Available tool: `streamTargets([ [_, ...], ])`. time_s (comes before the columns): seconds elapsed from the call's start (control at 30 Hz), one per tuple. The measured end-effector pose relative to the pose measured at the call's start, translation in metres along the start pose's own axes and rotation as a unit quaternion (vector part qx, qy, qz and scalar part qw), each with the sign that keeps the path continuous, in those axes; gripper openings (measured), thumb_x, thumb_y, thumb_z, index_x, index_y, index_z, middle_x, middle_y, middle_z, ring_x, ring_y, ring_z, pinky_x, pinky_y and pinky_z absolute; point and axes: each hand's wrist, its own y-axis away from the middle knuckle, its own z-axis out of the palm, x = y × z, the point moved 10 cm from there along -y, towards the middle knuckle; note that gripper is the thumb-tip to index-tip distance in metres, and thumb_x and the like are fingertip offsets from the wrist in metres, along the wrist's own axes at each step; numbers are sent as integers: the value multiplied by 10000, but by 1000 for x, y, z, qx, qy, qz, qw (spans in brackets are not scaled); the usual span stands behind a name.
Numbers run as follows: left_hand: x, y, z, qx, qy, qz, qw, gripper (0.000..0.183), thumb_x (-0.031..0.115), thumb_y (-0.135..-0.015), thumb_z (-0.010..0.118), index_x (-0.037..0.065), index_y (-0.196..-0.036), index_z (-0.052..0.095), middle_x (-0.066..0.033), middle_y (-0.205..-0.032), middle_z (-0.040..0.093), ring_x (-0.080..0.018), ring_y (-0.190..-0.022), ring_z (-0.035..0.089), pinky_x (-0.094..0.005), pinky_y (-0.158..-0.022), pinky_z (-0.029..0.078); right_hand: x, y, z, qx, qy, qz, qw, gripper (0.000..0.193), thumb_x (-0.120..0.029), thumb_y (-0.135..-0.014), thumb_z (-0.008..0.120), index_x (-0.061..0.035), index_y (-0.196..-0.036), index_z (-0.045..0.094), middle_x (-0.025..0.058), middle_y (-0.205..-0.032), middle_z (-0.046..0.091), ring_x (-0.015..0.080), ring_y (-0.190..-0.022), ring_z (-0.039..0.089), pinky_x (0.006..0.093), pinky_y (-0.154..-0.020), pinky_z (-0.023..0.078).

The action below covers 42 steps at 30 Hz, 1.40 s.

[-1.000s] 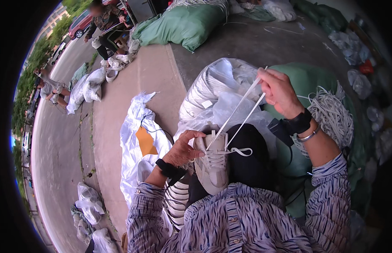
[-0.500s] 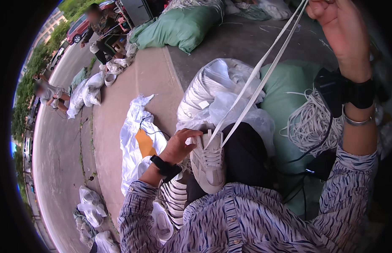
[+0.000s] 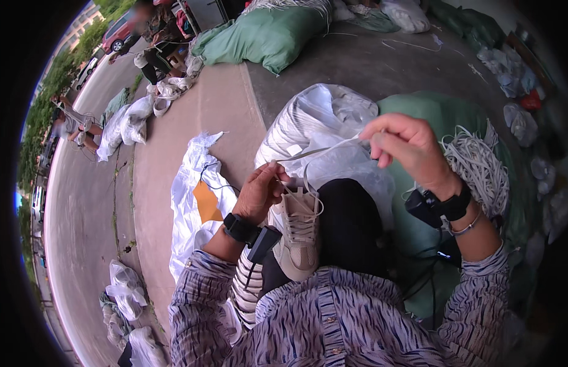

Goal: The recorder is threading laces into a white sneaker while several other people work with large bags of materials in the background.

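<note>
A beige sneaker (image 3: 298, 235) rests on my lap, its toe toward me, with a pale lace threaded through its eyelets. Just above the shoe's collar, my left hand (image 3: 263, 188) pinches part of the shoelace (image 3: 324, 150). Off to the right and higher, my right hand (image 3: 409, 147) is closed on the same lace, which runs between both hands and loops down to the shoe. The tips of the lace are too small to make out.
A green sack (image 3: 437, 116) to the right carries a heap of white laces (image 3: 478, 165). Ahead stands a white sack (image 3: 314, 122) with clear plastic. White sheeting (image 3: 189, 205) lies at left; another green sack (image 3: 259, 40) sits farther off. Two people sit at the far left.
My right hand has come down and inward from the upper right, so the lace is no longer drawn up high. My left hand has left the shoe's side and now grips the lace.
</note>
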Motion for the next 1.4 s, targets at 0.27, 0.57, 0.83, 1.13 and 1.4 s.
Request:
streamTargets([
  [0.27, 3, -10, -26, 37, 108, -1, 994, 185, 290, -940, 442, 130, -908, 529, -2, -843, 585, -79, -587, 448, -207, -502, 355, 100, 36, 126, -164, 278, -132, 937, 171, -71, -749, 631, -81, -918, 611, 91, -775, 560, 280, -727, 603, 341, -645, 493],
  [0.57, 16, 0, -34, 102, 71, 27, 992, 283, 343, -942, 456, 84, -917, 569, 16, -795, 555, -69, -599, 437, -223, -545, 366, 100, 38, 155, -215, 336, -188, 898, 109, -63, -728, 609, -43, -819, 553, 104, -833, 526, 297, -763, 597, 377, -669, 507],
  [0.83, 30, 11, -59, 155, 100, 43, 982, 302, 345, -926, 504, 58, -942, 596, 47, -622, 381, -66, -544, 344, -229, -536, 320, 83, 37, 151, -183, 287, -217, 915, 84, -24, -744, 575, -31, -801, 514, 124, -803, 511, 307, -759, 585, 372, -619, 505],
  [1.13, 38, 11, -81, 174, 135, 74, 973, 231, 288, -910, 517, 70, -923, 593, 58, -616, 429, -66, -522, 366, -251, -535, 325, 82, 35, 137, -87, 376, -211, 898, 109, -34, -732, 583, -49, -775, 484, 72, -658, 479, 262, -574, 563, 369, -538, 481],
  [1.4, 76, 33, -122, 241, 185, 185, 935, 206, 211, -895, 556, 13, -928, 601, 54, -600, 463, -56, -533, 416, -217, -532, 358, 100, 55, 150, -123, 552, -232, 791, 101, -149, -731, 586, -122, -707, 492, 10, -604, 467, 149, -503, 536, 278, -484, 388],
])
